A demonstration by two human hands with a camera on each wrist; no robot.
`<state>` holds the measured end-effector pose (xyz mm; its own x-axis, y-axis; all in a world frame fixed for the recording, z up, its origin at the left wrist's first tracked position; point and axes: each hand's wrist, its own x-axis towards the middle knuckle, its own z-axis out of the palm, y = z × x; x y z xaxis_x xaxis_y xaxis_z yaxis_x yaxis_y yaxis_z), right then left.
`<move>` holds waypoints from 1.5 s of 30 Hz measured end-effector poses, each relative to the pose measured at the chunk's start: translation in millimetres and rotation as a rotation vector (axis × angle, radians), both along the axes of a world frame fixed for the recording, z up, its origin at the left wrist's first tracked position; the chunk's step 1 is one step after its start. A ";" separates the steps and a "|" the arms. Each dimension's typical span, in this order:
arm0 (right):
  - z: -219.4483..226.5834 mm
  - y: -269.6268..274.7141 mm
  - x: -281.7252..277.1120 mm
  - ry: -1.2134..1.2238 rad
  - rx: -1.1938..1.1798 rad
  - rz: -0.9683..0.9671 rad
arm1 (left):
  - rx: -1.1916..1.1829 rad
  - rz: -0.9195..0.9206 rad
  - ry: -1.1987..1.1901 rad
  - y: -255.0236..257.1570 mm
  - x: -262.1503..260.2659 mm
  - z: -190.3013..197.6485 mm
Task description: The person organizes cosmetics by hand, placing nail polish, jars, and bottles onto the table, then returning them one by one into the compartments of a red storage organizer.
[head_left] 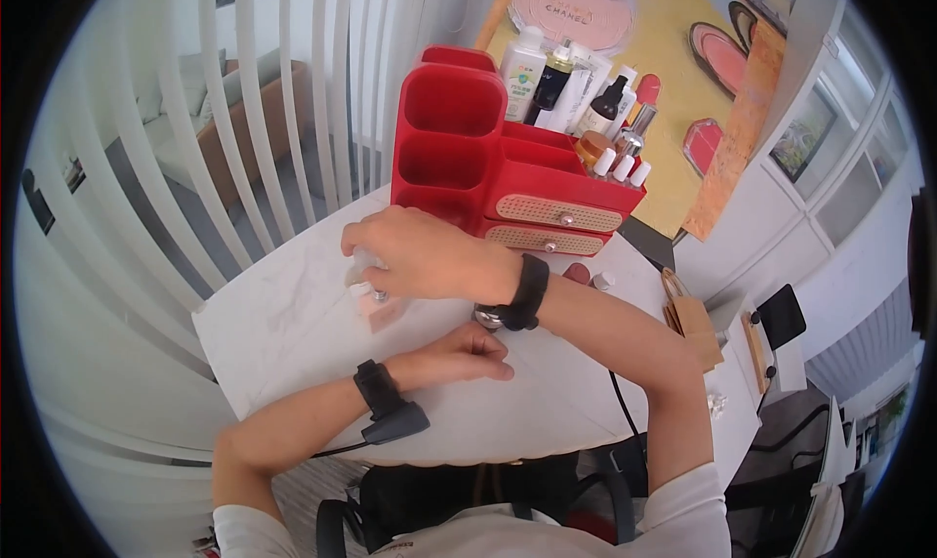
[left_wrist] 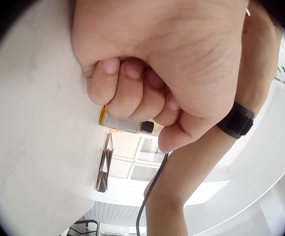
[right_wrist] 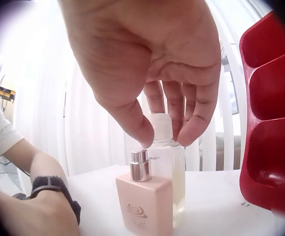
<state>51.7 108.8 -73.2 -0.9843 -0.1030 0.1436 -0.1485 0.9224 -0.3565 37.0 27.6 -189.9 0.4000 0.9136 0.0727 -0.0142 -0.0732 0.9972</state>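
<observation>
Over the left part of the white table, my right hand [head_left: 429,255] reaches down to a clear bottle [right_wrist: 179,184] with a white cap [right_wrist: 161,126]. Thumb and fingers close round that cap from both sides. Right in front of the clear bottle stands a pink perfume bottle [right_wrist: 145,204] with a silver spray top, upright on the table. My left hand [head_left: 444,358] rests at the table nearer my body, its fingers curled into the palm and holding nothing. Beyond it in the left wrist view is a small bottle [left_wrist: 125,124] with a black cap, partly hidden by the fingers.
A red organizer [head_left: 498,133] with open compartments and two drawers stands at the back, holding several bottles and tubes. A dark pink item [head_left: 577,273] and a small white one [head_left: 603,281] lie before it. White slats [head_left: 244,128] border the left; a paper bag [head_left: 695,329] is right.
</observation>
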 end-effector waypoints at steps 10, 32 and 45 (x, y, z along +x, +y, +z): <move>89.9 25.2 39.5 0.398 -0.150 -0.173 | -0.051 -0.002 -0.031 -2.9 1.2 3.2; 92.9 136.3 84.2 0.497 -0.037 -0.589 | -0.062 -0.005 -0.049 -2.5 1.8 5.8; 84.6 145.1 76.4 0.512 -0.045 -0.566 | -0.049 0.010 -0.041 -2.3 3.2 6.4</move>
